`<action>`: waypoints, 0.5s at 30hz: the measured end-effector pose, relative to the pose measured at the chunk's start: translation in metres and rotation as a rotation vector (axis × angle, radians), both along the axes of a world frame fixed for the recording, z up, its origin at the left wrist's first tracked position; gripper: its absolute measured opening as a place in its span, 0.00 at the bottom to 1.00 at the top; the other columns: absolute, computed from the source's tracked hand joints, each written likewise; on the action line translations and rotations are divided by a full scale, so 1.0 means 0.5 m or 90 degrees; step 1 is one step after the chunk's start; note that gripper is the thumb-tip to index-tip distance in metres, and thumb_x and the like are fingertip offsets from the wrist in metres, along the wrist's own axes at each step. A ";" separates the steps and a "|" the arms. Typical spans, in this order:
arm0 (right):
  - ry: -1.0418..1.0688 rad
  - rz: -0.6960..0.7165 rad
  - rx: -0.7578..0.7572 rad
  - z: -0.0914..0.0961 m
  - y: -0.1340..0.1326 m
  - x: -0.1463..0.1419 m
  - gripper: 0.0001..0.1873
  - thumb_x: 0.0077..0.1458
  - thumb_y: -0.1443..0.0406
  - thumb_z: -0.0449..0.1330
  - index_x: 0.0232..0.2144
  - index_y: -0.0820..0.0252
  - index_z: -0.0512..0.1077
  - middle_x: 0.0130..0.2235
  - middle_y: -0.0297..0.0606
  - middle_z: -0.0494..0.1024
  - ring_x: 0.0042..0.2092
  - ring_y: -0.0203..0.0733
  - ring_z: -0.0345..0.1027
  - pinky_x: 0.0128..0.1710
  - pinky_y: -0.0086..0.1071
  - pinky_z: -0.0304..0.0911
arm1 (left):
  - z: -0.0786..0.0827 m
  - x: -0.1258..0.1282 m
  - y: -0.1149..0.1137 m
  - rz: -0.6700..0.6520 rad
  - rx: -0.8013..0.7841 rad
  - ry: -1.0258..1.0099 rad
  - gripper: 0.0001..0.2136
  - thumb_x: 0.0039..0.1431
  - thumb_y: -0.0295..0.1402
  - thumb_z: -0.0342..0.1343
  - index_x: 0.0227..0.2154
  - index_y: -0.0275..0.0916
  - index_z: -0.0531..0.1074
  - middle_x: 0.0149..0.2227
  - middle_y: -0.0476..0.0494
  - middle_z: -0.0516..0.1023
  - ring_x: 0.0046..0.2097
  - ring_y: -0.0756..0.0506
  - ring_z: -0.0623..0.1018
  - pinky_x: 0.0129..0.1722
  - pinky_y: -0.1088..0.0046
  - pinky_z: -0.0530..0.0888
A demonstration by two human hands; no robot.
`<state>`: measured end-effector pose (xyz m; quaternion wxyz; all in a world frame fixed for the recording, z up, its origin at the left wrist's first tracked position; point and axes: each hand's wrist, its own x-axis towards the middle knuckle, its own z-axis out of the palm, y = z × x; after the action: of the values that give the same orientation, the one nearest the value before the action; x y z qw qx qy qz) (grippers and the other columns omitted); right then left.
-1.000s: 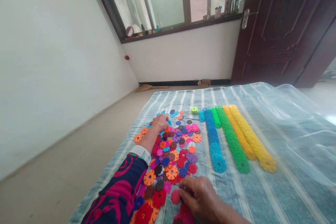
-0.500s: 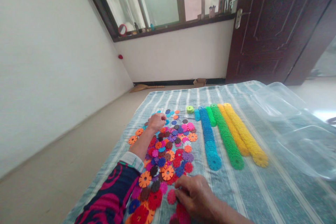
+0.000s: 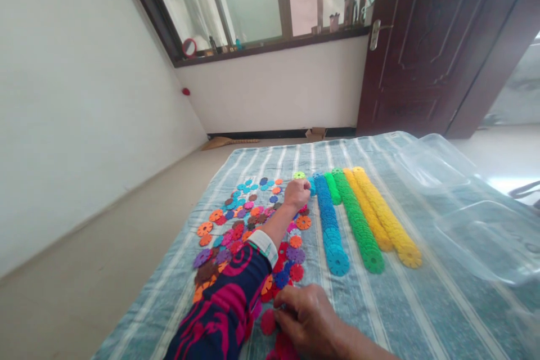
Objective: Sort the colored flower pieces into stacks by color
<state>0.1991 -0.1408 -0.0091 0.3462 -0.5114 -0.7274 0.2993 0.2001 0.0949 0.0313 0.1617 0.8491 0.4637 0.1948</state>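
My left hand (image 3: 297, 194) has its fingers closed at the near end of a short light-blue row of discs (image 3: 313, 187), just below a lime-green notched disc (image 3: 299, 175). Whatever it pinches is hidden by the fingers. My left forearm crosses a spread of mixed plastic notched discs (image 3: 230, 236) in orange, red, purple, brown, pink and blue. In the foreground my right hand (image 3: 311, 315) is curled with thumb and fingertips together, beside a pinkish-red disc (image 3: 268, 322). I cannot make out what lies between those fingers.
Overlapping rows stretch to the right: blue discs (image 3: 329, 208), green discs (image 3: 358, 225) and yellow discs (image 3: 388, 214). Two clear plastic containers (image 3: 485, 242) stand at the right on the striped cloth (image 3: 422, 304). A dark door (image 3: 422, 56) and a windowsill are beyond.
My left hand has moved right, from the far left of the mixed discs to the short light-blue row. My right hand stays by the pinkish-red disc. The view has shifted slightly.
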 end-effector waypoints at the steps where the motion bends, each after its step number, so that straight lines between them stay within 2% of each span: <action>1: -0.002 0.000 0.003 -0.001 0.000 0.000 0.08 0.51 0.66 0.55 0.31 0.57 0.75 0.25 0.34 0.78 0.26 0.34 0.70 0.24 0.25 0.50 | -0.004 0.006 0.001 0.001 -0.002 0.002 0.17 0.61 0.39 0.51 0.50 0.37 0.66 0.51 0.39 0.69 0.48 0.43 0.73 0.45 0.59 0.74; 5: 0.005 0.005 0.004 -0.001 0.001 0.000 0.08 0.52 0.65 0.55 0.31 0.57 0.75 0.26 0.34 0.78 0.26 0.34 0.70 0.24 0.25 0.50 | -0.012 0.017 0.002 0.039 -0.002 0.031 0.08 0.56 0.28 0.55 0.37 0.36 0.75 0.39 0.43 0.77 0.42 0.46 0.75 0.43 0.68 0.72; 7: 0.012 0.007 0.000 0.001 0.000 0.001 0.08 0.52 0.65 0.55 0.31 0.57 0.74 0.25 0.34 0.78 0.26 0.33 0.70 0.24 0.25 0.50 | -0.013 0.017 -0.001 0.062 0.011 0.038 0.08 0.51 0.23 0.54 0.31 0.37 0.77 0.33 0.45 0.79 0.38 0.47 0.76 0.40 0.73 0.70; 15: -0.008 0.009 -0.001 0.001 0.002 0.000 0.08 0.52 0.66 0.55 0.31 0.57 0.74 0.27 0.34 0.79 0.27 0.34 0.71 0.25 0.25 0.50 | -0.001 0.003 -0.022 0.108 0.055 0.083 0.09 0.49 0.27 0.54 0.32 0.38 0.77 0.34 0.44 0.79 0.39 0.47 0.76 0.37 0.75 0.67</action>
<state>0.1993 -0.1398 -0.0088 0.3393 -0.5084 -0.7329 0.2988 0.2016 0.0841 0.0310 0.0776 0.8240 0.5343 0.1719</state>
